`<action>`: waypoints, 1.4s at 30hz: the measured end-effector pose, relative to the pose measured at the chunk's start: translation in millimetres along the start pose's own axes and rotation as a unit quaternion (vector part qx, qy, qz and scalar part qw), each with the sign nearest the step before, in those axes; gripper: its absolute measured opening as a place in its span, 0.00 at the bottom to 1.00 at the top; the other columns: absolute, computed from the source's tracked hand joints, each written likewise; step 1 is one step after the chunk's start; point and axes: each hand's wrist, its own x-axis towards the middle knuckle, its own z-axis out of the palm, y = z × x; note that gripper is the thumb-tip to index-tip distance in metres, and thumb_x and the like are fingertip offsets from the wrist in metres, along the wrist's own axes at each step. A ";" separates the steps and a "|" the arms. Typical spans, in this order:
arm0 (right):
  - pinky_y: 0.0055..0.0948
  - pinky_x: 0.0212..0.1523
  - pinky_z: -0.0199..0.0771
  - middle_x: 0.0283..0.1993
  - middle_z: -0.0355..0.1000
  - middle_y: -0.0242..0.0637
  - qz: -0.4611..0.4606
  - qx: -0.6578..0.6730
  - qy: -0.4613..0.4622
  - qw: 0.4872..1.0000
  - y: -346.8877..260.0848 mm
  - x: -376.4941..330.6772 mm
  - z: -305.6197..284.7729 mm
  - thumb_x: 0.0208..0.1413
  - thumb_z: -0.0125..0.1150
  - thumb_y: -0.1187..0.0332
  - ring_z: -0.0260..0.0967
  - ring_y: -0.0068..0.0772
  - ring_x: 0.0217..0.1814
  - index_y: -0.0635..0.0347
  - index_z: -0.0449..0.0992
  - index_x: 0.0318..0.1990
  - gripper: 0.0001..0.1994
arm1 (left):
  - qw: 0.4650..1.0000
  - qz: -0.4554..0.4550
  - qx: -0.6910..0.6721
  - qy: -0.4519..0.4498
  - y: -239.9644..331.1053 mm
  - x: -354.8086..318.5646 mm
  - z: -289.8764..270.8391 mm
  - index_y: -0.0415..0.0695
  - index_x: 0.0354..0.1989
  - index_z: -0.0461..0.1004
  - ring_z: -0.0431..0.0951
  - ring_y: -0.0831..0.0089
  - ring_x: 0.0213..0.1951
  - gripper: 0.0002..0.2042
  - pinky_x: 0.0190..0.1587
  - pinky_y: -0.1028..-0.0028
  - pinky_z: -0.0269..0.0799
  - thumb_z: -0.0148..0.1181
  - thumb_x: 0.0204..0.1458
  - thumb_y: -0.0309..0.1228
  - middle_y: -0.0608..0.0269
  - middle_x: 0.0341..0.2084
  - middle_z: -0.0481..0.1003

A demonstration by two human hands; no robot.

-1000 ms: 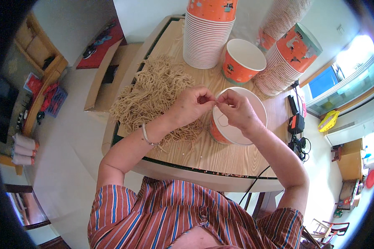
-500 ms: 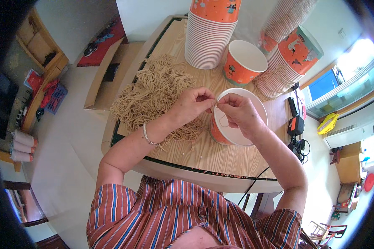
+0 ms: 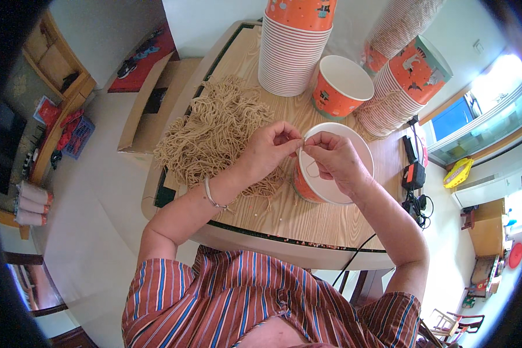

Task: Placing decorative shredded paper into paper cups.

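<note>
An orange paper bucket (image 3: 306, 187) with a white inside and white rim stands in front of me on the table. Over its left rim my two hands meet, fingertip to fingertip. My left hand (image 3: 267, 149) is closed in a pinch at the rim. Thumb and finger of my right hand (image 3: 342, 165) pinch there too, the hand hanging over the bucket's mouth. A thin cord (image 3: 312, 173) loops down inside the bucket below the right fingers. Exactly what lies between the fingertips is mostly hidden. To the left, a loose pile of beige cords (image 3: 206, 136) spreads beside my left forearm.
A single orange bucket (image 3: 330, 103) stands behind, between a tall nested stack (image 3: 290, 61) and another stack with cords (image 3: 391, 93) at the right. Black cables and an adapter (image 3: 413, 175) lie on the right table edge. A cardboard box (image 3: 153, 110) sits left of the table.
My left forearm has shifted slightly to the right, the wrist bracelet with it. Both hands stay pinched at the bucket's rim, and the cord loop has shifted a little.
</note>
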 end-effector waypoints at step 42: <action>0.22 0.26 0.67 0.26 0.73 0.30 -0.166 -0.141 0.083 0.972 20.7 9.5 -1.6 0.57 0.62 0.70 0.66 0.15 0.27 0.65 0.76 0.35 0.06 | 0.840 0.336 0.406 -0.132 30.0 27.8 -19.6 0.40 0.30 0.73 0.76 0.61 0.39 0.06 0.42 0.66 0.74 0.64 0.44 0.24 0.60 0.35 0.72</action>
